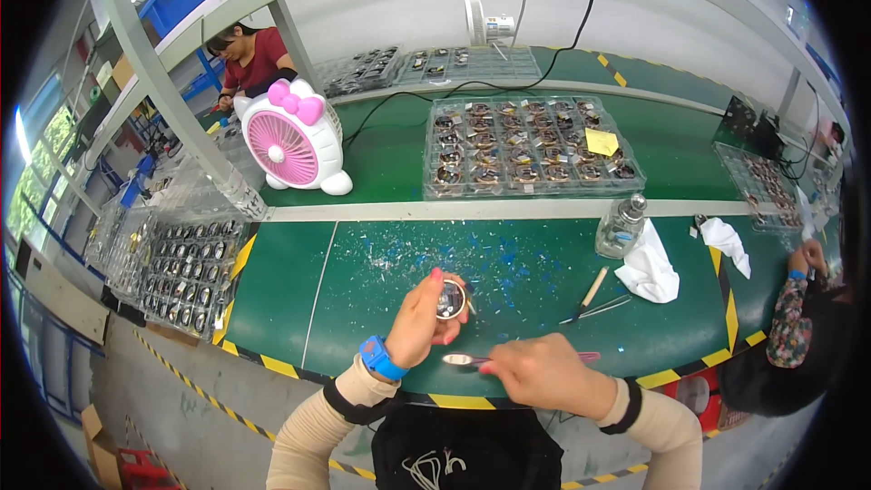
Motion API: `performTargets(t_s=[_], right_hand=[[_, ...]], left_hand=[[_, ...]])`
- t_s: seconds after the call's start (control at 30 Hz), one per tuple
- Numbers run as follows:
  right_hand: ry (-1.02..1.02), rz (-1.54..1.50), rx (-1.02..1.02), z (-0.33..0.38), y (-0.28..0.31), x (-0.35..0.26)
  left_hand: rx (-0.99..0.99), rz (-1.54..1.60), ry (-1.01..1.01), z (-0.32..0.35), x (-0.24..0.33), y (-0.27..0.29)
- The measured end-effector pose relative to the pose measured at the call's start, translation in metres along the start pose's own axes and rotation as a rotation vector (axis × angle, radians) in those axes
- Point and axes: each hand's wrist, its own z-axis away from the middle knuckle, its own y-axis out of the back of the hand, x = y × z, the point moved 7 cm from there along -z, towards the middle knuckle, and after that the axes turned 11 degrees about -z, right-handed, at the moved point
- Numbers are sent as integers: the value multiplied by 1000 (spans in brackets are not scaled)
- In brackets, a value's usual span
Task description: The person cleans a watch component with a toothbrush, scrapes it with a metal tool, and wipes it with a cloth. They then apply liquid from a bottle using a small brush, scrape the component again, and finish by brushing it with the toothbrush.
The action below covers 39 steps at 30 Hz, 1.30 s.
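In my left hand (pixel 415 325) is a small round watch case (pixel 450 300) with a shiny metal rim, held up above the green mat (pixel 363 290). Its open face shows dark and silvery parts inside, too small to make out. My right hand (pixel 550 374) grips a toothbrush (pixel 460 359) by its dark pink handle. The brush's pale head points left, below the watch case and apart from it. White and blue flecks are scattered over the mat beyond both hands.
To the right lie a wooden-handled tool (pixel 594 286), tweezers (pixel 606 307), a glass bottle (pixel 621 231) and a white cloth (pixel 651 265). Behind stand a pink-white fan (pixel 292 141) and a clear tray (pixel 531 183) of watch parts. Other people sit at far left and right.
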Motion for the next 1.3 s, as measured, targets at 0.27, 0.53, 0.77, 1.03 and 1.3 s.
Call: performTargets(t_s=[0.27, 0.53, 0.77, 1.03, 1.3], right_hand=[[-310, -19, 122, 16, 38, 25], [-90, 79, 76, 8, 13, 17], [-380, -218, 114, 8, 17, 26], [-611, -724, 145, 25, -7, 57], [-785, -793, -22, 16, -9, 46]], left_hand=[[-77, 81, 45, 13, -11, 1], [-192, -56, 173, 24, -24, -27], [-269, 243, 384, 35, -35, -41], [-357, 205, 385, 40, -43, -47], [-371, 203, 417, 42, -53, -47]])
